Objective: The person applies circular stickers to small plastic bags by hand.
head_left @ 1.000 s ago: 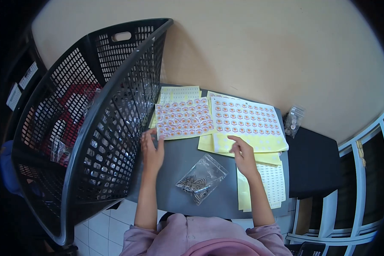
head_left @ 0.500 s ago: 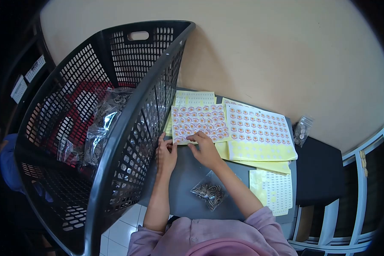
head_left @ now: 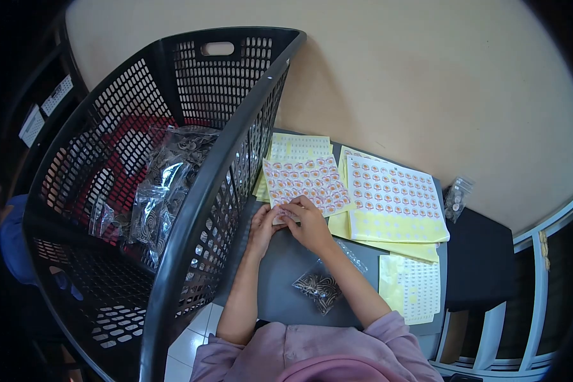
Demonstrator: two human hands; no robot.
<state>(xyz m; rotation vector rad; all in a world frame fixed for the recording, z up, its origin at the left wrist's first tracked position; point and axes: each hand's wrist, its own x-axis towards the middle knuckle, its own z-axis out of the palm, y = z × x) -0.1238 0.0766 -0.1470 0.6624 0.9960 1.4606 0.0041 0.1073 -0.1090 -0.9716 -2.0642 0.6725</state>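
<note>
Turned slightly since the earlier frame: sticker sheet, over the tabletop beside the basket. Pinched at near-left corner by left hand and right hand. Probably light, bendy, easily creased; best held by edges.

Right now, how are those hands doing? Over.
Left hand, right hand at near-left corner of sticker sheet; grip unclear. Clear bag partly hidden by right forearm. Nothing visibly blocking.

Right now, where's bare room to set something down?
Grey tabletop between left forearm and filled bag; black surface right of it, nearer than the small bag. Crowded: the back, with overlapping sticker sheets, left hand and right hand at one's near corner.
</note>
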